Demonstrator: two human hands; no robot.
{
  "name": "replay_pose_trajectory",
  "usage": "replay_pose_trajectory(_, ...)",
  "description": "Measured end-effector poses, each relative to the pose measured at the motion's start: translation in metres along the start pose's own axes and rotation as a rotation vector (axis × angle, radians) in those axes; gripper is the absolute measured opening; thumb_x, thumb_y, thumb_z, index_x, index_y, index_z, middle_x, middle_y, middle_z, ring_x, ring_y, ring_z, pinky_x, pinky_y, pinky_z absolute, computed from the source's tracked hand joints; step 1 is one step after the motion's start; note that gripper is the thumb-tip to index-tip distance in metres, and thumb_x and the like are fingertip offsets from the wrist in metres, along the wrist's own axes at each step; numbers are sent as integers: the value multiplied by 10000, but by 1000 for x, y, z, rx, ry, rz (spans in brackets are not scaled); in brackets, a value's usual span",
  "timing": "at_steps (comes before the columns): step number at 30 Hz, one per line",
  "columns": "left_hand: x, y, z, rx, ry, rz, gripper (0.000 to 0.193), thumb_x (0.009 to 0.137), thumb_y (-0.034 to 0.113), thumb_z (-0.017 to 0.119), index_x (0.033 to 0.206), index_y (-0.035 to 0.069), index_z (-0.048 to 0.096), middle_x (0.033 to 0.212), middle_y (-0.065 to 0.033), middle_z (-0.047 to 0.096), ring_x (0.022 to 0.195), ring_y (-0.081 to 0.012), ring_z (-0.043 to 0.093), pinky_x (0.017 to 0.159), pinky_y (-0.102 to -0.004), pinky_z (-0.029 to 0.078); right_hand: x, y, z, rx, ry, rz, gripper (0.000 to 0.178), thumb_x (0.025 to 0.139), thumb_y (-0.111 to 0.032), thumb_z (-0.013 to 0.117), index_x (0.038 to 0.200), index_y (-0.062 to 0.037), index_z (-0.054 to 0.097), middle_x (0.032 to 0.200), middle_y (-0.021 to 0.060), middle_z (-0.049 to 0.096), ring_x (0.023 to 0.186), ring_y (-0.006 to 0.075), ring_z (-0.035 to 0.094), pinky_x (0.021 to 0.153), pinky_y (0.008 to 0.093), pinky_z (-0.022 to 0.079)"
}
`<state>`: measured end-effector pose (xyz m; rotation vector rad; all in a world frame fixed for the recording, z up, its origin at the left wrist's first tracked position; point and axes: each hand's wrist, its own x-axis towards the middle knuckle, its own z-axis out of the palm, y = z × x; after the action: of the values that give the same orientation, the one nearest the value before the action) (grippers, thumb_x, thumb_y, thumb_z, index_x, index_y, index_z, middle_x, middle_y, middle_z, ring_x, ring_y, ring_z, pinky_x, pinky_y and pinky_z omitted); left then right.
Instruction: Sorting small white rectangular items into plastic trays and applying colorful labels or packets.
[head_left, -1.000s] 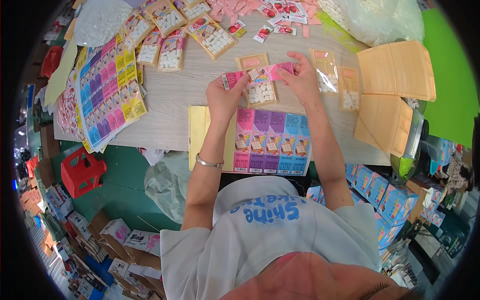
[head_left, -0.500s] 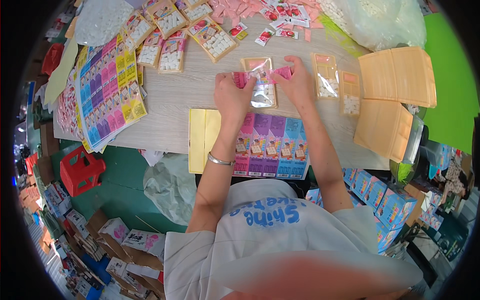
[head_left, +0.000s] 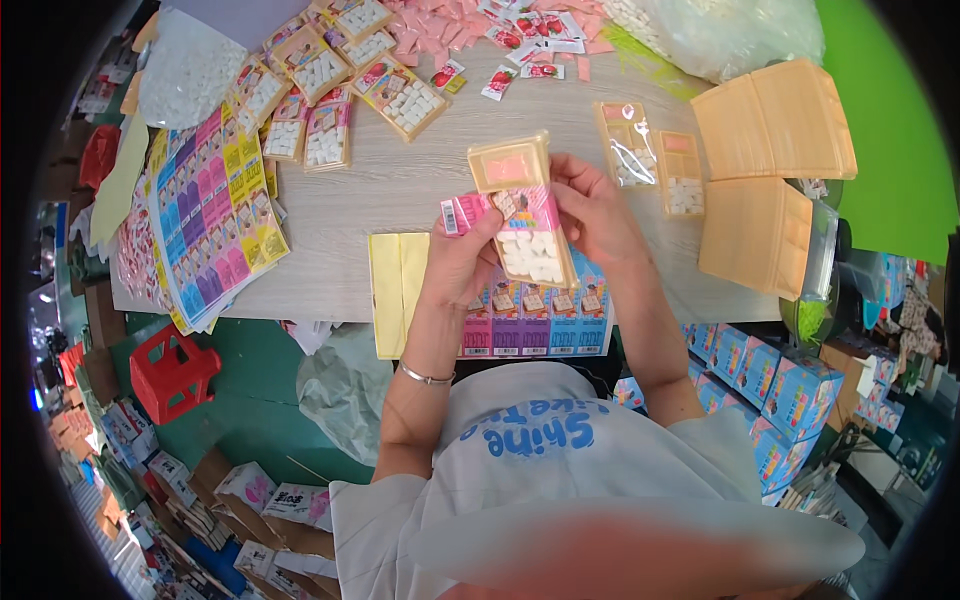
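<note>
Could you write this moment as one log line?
left hand: holding tray and pink label | right hand: at tray's right edge | pink label: across tray | printed sheet: on table

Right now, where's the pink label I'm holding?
In the head view, the pink label is just above and right of centre, across the middle of the held tray, between your left hand and right hand.
</note>
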<state>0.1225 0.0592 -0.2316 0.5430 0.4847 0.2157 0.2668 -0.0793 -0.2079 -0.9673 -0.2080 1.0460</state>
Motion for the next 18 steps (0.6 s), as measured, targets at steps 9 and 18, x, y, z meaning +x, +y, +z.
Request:
replay_pose_trajectory(9,-23,3,16,191,79,197,351,879,63,795,1192,16,643,1107,-83,719,943,-169,710,831,-293,592,-62,-14,36,-522,154,-360,183,935,-23,694,1110,32,708,931,44,718,819,49,648,697,222,544)
replay_pose_trajectory(18,-55,29,22,1095,300,1205,383,717,67,914,1024,44,685,853,-38,688,765,-187,624,712,-308,542,-62,9,20,-451,202,-276,201,947,40,655,1142,62,699,1010,70,731,890,83,674,790,234,542)
